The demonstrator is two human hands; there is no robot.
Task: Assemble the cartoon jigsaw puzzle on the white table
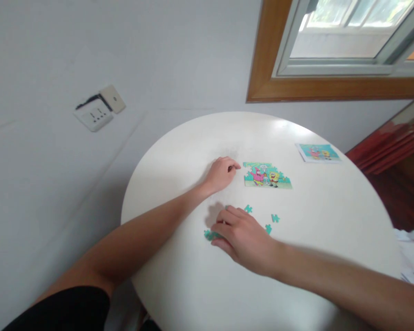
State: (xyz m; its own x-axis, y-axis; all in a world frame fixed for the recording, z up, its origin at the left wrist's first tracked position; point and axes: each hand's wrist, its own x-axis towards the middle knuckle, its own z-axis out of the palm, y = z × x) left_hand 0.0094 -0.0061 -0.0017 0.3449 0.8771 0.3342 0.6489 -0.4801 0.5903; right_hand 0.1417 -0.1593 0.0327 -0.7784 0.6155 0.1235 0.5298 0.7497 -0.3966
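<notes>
A partly joined cartoon jigsaw (267,175) lies near the middle of the round white table (179,151). My left hand (221,173) rests just left of it, fingers curled toward its left edge; whether they pinch a piece is hidden. My right hand (241,236) lies closer to me, fingers bent down on a small cluster of teal pieces (209,235). Three loose teal pieces (275,218) lie beside and beyond that hand.
A small reference picture card (319,152) lies at the table's far right. A wall socket (98,110) sits on the white wall to the left. A wood-framed window (331,50) is above. Red cloth (393,147) and white fabric (412,248) are at the right.
</notes>
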